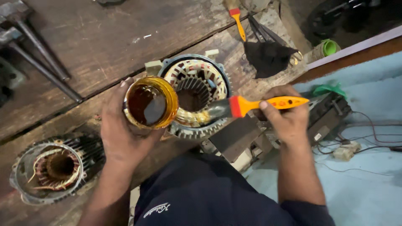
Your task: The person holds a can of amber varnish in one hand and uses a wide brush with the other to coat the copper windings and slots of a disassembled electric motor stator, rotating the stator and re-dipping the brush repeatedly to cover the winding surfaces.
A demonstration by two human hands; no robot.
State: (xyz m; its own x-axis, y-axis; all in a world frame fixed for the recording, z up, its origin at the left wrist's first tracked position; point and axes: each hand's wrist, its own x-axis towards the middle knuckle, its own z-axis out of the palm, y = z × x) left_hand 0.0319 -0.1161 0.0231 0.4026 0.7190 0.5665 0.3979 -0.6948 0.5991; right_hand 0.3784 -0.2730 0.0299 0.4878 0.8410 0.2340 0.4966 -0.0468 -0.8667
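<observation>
Centrally, on the worn wooden desk, lies a motor stator with its bore facing up — copper-coloured windings ringed by a finned metal housing. Left hand: closed around a small clear jar of dark amber liquid, fingers wrapped about its wall, the jar held upright just beside the stator's left rim and overlapping it in this view. Right hand: gripping the orange handle of a paintbrush, held roughly level, with the red band and metal ferrule pointing left; the bristles rest on the windings at the lower right of the bore, where the coils look wet and glossy. A second stator, of similar build with loose wire ends, lies well apart at the lower left of the desk. A second paintbrush with an orange handle lies near the upper edge, just beside a dark cloth and some metal hand tools. Two hammers lie at the upper left. A green-rimmed roll sits at the desk's far right edge — beyond it, cables trail over a pale blue surface.
</observation>
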